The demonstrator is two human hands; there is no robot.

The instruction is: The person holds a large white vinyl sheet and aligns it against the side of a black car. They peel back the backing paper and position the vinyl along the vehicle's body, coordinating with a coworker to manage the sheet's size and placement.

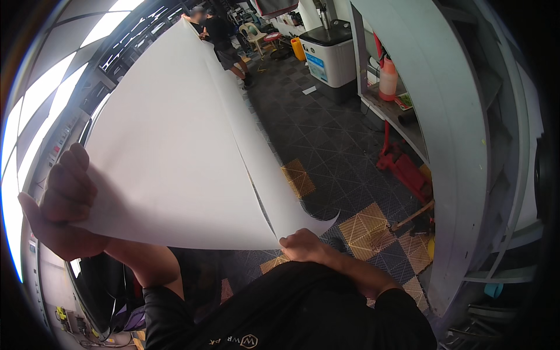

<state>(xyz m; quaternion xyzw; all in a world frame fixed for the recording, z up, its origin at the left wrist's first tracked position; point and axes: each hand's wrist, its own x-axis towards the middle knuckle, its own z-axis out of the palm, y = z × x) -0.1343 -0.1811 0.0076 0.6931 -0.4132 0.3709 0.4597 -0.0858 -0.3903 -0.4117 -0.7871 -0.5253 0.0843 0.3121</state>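
A large white sheet of film or paper [170, 131] stretches away from me. My left hand [65, 205], raised at the left, has its fingers curled over the sheet's near left corner. Low in the middle, my right hand [304, 246] is a fist closed on the near edge. Just beyond this fist, a long narrow gap runs up the sheet, with the floor showing through it. To the right of the gap lies a white strip [291, 210], its near corner curling up. At the far end two people [218, 33] stand by the sheet, and hands touch its far corner.
Dark and tan floor tiles [332, 131] run along the right. A grey metal frame [459, 131] rises there, beside a red floor jack [404, 168], a broom [393, 227] and a shelf with a spray bottle [387, 81]. Farther back are a grey bin-like unit [330, 54] and a chair [253, 35].
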